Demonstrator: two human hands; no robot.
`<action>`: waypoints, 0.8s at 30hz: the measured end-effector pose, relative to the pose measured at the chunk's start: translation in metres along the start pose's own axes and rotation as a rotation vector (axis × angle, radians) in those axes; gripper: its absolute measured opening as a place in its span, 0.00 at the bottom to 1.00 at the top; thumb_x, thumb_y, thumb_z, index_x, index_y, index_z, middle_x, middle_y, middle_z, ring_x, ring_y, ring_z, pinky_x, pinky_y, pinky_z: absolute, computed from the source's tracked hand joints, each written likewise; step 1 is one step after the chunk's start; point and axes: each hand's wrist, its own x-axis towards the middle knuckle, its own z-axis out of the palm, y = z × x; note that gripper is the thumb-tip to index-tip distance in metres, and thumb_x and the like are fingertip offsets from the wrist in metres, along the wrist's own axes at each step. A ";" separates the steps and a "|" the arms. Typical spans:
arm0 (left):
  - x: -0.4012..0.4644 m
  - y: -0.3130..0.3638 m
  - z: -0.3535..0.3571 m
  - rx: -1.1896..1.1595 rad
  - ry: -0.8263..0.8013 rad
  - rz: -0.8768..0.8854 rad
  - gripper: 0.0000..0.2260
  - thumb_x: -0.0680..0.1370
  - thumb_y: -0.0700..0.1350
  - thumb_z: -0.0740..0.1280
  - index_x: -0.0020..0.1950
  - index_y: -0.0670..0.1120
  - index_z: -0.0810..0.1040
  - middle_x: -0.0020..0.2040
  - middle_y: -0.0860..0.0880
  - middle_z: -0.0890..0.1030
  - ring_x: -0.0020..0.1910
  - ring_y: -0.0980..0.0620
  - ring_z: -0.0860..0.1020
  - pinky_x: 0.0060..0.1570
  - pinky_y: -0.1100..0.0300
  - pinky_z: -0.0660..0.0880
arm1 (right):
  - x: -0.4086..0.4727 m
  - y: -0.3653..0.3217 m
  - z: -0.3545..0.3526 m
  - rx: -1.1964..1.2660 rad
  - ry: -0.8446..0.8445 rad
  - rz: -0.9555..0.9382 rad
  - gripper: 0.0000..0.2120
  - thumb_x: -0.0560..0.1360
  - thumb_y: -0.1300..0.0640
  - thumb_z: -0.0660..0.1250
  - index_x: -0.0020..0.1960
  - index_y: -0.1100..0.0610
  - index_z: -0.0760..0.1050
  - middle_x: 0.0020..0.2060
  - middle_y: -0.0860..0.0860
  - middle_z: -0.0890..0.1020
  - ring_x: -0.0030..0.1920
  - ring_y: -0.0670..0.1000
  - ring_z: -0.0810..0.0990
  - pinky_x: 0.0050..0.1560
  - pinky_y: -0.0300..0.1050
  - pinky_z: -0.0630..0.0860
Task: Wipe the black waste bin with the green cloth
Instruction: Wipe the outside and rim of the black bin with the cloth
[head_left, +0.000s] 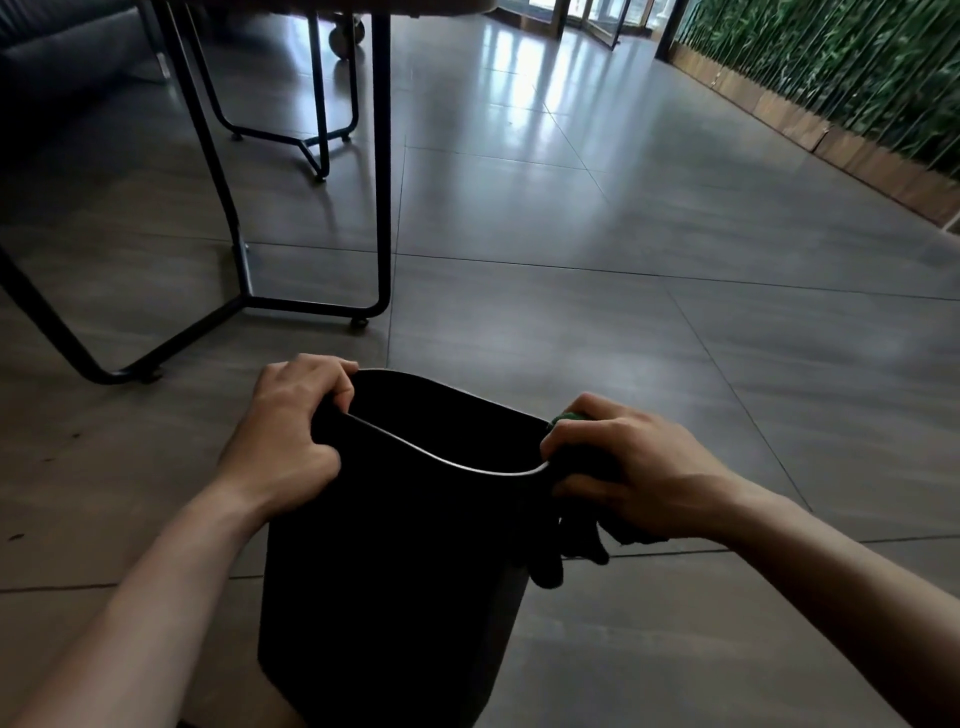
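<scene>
Bin (395, 545) is steadied at its left rim by the closed left hand (291, 431); cloth (582, 540) is clenched against the right rim by the right hand (628, 467).

Black waste bin (395, 545) down on the grey tiled floor (623, 260), gripped at the rim from both sides. Left hand (291, 415) curled over the left edge, fingers hooked inside. Right hand (628, 457) pinching the right edge through the green cloth (576, 540), rest of it dangling down the outside. Black metal table legs (382, 171) just behind on the left, leafy green wall (831, 67) far right
</scene>
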 end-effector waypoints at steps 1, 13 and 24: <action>0.001 0.000 0.001 0.007 0.033 -0.009 0.21 0.61 0.27 0.64 0.39 0.53 0.69 0.60 0.57 0.78 0.58 0.52 0.68 0.52 0.62 0.64 | -0.002 -0.005 -0.005 -0.016 0.007 -0.011 0.12 0.75 0.39 0.70 0.57 0.34 0.73 0.54 0.39 0.74 0.51 0.48 0.79 0.51 0.54 0.79; -0.010 0.062 -0.007 -0.328 0.082 0.224 0.15 0.77 0.48 0.64 0.63 0.54 0.76 0.66 0.57 0.77 0.69 0.55 0.72 0.68 0.56 0.67 | 0.042 -0.063 -0.036 -0.106 0.046 0.066 0.13 0.74 0.36 0.71 0.57 0.35 0.76 0.50 0.41 0.75 0.54 0.51 0.78 0.48 0.48 0.73; -0.011 0.023 -0.028 -0.126 0.048 0.104 0.24 0.73 0.38 0.72 0.64 0.60 0.76 0.62 0.56 0.76 0.73 0.56 0.66 0.78 0.41 0.47 | 0.035 -0.074 -0.013 0.652 0.388 -0.094 0.29 0.75 0.61 0.75 0.69 0.37 0.73 0.56 0.40 0.83 0.56 0.43 0.84 0.53 0.38 0.83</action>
